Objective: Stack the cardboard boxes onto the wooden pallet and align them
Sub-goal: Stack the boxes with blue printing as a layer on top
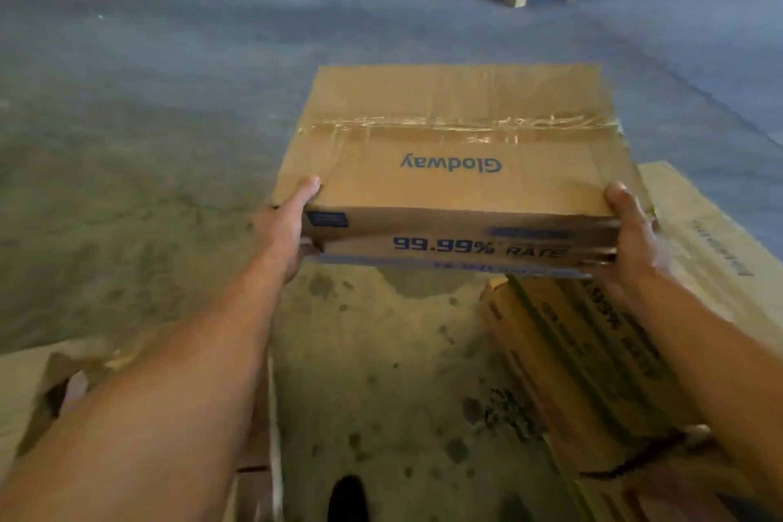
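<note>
Centre frame: cardboard box (pixel 457 165), flat and wide, taped along the top seam, carried clear of the concrete floor (pixel 148 119). Looks light to moderate by the easy two-handed carry; walls stiff, near bottom flap sagging, so likely to crush if squeezed. Best gripped at the near corners with support under the base. Lower right: more boxes (pixel 584 360) lying below. Left hand (pixel 281 233) clamping the near-left corner, thumb on top, fingers underneath, unseen. Right hand (pixel 631 233) likewise, near-right corner. No pallet identifiable close by.

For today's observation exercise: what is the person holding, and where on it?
A taped cardboard box, with the left hand and right hand at its two near corners.
</note>
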